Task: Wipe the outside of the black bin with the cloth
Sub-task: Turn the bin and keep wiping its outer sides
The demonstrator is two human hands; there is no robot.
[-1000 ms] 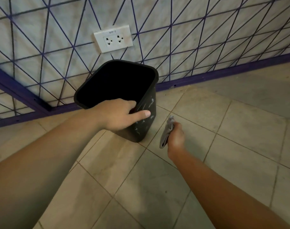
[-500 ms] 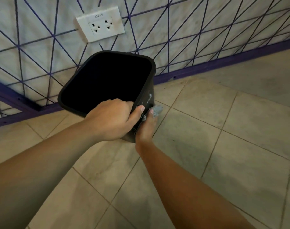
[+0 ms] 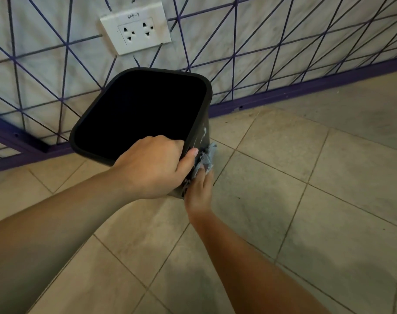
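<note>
The black bin [image 3: 202, 103] stands tilted toward me on the tiled floor, its dark mouth open to the camera. My left hand [image 3: 152, 166] grips the near right corner of its rim, fingers inside, thumb on the outer wall. White smears mark the right outer wall. My right hand [image 3: 198, 191] presses a crumpled grey-blue cloth [image 3: 206, 156] against that right wall, low down beside the left thumb. The bin's lower part is hidden behind my hands.
A white double wall socket [image 3: 136, 30] sits above the bin on a pale wall crossed by purple lines. A purple skirting strip [image 3: 306, 89] runs along the wall's base. Beige floor tiles [image 3: 283, 177] spread to the right and toward me.
My right hand moved left with the cloth from the open floor onto the bin's right wall. The left hand closed tighter on the rim, and the view shifted closer.
</note>
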